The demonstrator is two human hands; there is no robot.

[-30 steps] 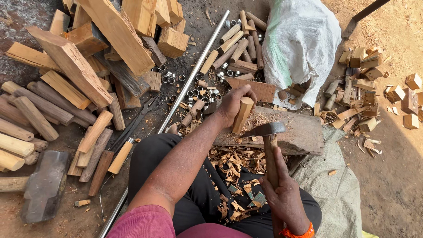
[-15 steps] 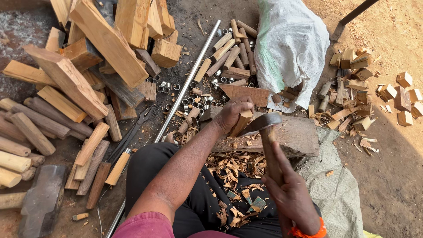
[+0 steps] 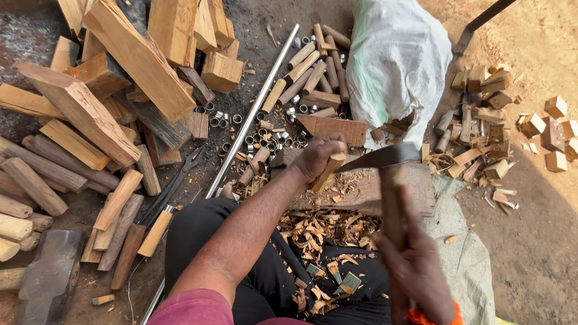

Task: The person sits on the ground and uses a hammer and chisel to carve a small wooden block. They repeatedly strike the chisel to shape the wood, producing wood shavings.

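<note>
From up here I see my left hand (image 3: 318, 157) stretched forward, forearm running up from the lower middle, fingers wrapped shut around a short wooden peg (image 3: 328, 173) that stands tilted on the chopping block (image 3: 367, 192). My right hand (image 3: 415, 265) sits low at the right, fist clamped on the wooden handle of a hatchet (image 3: 385, 157); the handle rises nearly straight and the dark blade lies flat to the left, its edge just beside the peg's top, though blur keeps me from telling whether they touch. Wood shavings (image 3: 325, 225) lie heaped between the block and my knees. A long metal pipe (image 3: 253, 114) slants across the ground to the left of the block, with split logs (image 3: 108, 102) beyond it and a white sack (image 3: 397, 66) behind
</note>
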